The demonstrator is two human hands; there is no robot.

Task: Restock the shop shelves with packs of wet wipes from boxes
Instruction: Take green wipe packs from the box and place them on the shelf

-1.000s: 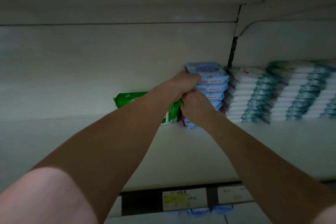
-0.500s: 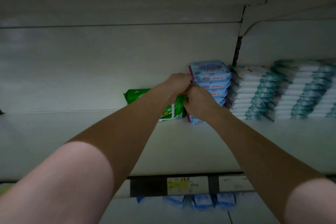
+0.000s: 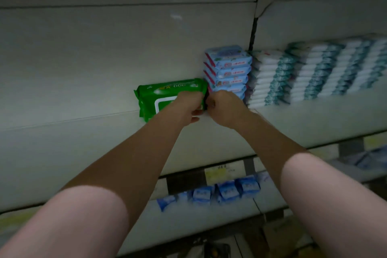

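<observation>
Two bare hands meet deep on a dim shop shelf (image 3: 94,142), knuckles nearly touching. The left hand (image 3: 186,107) curls over the right end of a green pack of wet wipes (image 3: 163,96), which lies flat just to the left of the grip. The right hand (image 3: 225,109) is bunched loosely at the foot of a stack of blue packs (image 3: 228,69) that rises directly behind and above it. Whether either hand actually pinches a wrapper cannot be told, since the fingertips sit behind the backs of the hands. Further right of the hands stand rows of white-and-teal packs (image 3: 272,77); beneath the forearms, small blue packs (image 3: 227,191) line the shelf below. The wipes look soft, film-wrapped and weighty with moisture, probably slick and likely to sag if lifted by a corner. A hold across a short end or flat under the body, clear of the lid flap, seems safest, and the blue stack could topple if nudged.
</observation>
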